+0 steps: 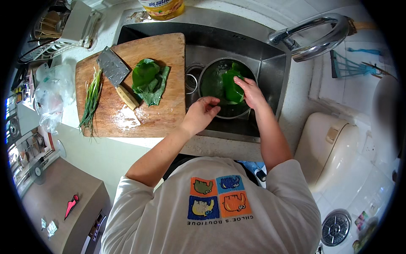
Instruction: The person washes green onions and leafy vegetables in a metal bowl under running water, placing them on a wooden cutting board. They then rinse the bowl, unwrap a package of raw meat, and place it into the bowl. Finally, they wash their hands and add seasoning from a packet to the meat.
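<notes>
My right hand (251, 92) grips a broad green leaf (232, 87) over a round metal basin (200, 79) of water in the sink. Near the basin's front left rim is my left hand (203, 112), holding nothing, its thumb and fingers curved and apart. More leaf shows in the water behind the held one. To the left, a wooden cutting board (161, 122) overlaps the sink. On it lie a stack of wet green leaves (149, 79), a cleaver (114, 68) with a wooden handle, and a bunch of scallions (92, 103).
A chrome faucet (312, 36) arches at the right rear of the steel sink (269, 70). A yellow tub (163, 8) stands behind the sink. Plastic bags (52, 93) and a dish rack (47, 49) sit left of the board. A cream bin (326, 146) is at the right.
</notes>
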The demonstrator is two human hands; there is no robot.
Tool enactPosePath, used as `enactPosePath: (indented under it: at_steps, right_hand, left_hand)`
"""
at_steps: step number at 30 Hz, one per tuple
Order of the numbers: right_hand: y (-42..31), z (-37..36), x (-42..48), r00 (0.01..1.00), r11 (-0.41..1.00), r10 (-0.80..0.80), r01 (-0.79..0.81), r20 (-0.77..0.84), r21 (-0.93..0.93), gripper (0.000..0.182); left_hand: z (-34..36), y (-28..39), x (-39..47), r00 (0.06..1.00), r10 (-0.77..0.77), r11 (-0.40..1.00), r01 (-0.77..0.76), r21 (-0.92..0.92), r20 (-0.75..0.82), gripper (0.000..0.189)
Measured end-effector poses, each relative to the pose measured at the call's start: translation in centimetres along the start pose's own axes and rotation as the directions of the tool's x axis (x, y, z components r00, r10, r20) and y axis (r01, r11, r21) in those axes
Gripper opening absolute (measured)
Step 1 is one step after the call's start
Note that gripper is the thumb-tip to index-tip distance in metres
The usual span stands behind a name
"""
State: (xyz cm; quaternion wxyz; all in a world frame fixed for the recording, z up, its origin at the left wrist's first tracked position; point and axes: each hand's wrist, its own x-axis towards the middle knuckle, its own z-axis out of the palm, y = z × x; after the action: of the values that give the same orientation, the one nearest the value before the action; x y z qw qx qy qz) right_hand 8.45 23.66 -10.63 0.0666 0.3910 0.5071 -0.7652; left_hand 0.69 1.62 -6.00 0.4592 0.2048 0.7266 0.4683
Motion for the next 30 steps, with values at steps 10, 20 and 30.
enactPosePath:
  at_steps: [10, 20, 30]
  right_hand:
    - [-1.9, 1.0, -3.8, 1.000, 0.990, 0.007, -0.007, 0.002, -0.142, 0.041]
    - [0.8, -0.2, -2.0, 0.969, 0.989, -0.141, 0.145, -0.201, 0.005, 0.045]
    - [0.3, -2.4, -2.2, 0.960, 0.995, -0.098, 0.088, -0.262, -0.047, 0.030]
  left_hand:
    - [0.8, 1.2, 3.0, 0.941, -0.288, 0.522, 0.309, -0.795, 0.177, 0.015]
    - [1.0, 1.3, 2.8, 0.967, -0.254, 0.588, 0.160, -0.793, 0.007, 0.021]
    - [-0.3, 1.9, 2.0, 0.977, 0.033, 0.742, -0.165, -0.650, -0.211, 0.022]
